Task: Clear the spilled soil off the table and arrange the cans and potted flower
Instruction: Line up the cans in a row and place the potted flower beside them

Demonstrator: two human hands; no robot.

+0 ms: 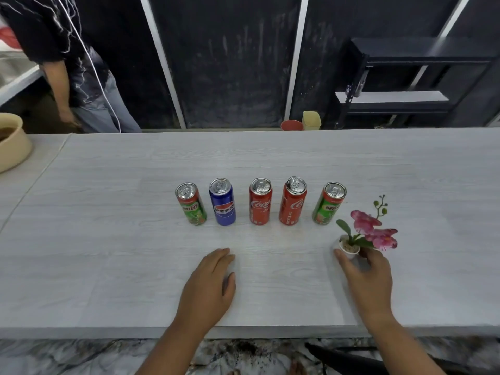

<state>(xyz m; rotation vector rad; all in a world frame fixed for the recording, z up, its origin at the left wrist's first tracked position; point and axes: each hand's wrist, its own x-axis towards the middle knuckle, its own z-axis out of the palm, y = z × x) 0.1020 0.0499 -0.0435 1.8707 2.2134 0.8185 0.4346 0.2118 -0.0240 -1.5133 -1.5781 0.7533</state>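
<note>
Table (108, 212), centre of frame: a row of five upright cans.
- left Milo can (191, 204)
- Pepsi can (222, 202)
- left Coca-Cola can (260, 202)
- right Coca-Cola can (293, 201)
- right Milo can (329, 203)

Lower centre: your left hand (208, 285), flat on the table, fingers relaxed.

Lower right: your right hand (368, 274), gripping the potted flower (349, 247) near the right Milo can.

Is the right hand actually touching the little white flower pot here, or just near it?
Touching. The head view shows the right hand pinching the white flower pot, thumb on one side, fingers on the other, with no gap.
</note>
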